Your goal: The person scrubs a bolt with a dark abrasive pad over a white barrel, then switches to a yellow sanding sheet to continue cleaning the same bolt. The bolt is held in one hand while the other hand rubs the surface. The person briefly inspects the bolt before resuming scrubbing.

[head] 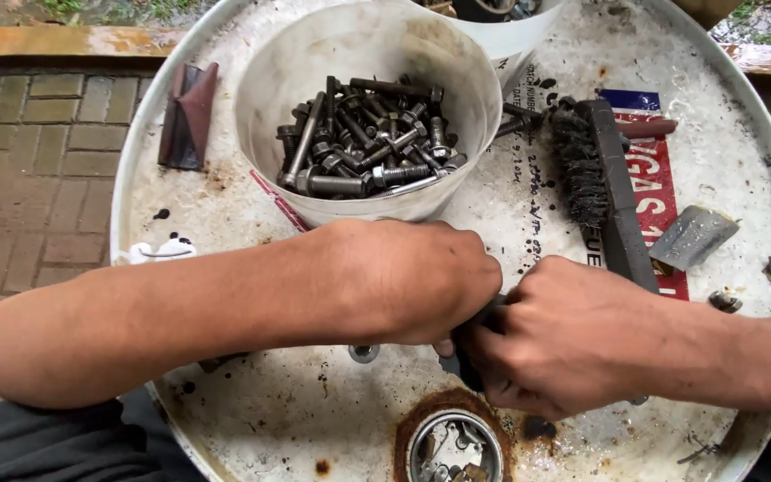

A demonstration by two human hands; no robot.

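Both hands are meeting at the near middle of the white drum top. The left hand and right hand are closing together around a small dark part, mostly hidden between them. A white bucket of dark bolts is sitting just beyond, and a wire brush is lying far right.

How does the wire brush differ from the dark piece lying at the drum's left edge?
The wire brush is long, black and bristled; the dark piece is short, reddish-brown and folded. The brush lies right of the white bucket, the piece left. Both rest untouched on the drum top.
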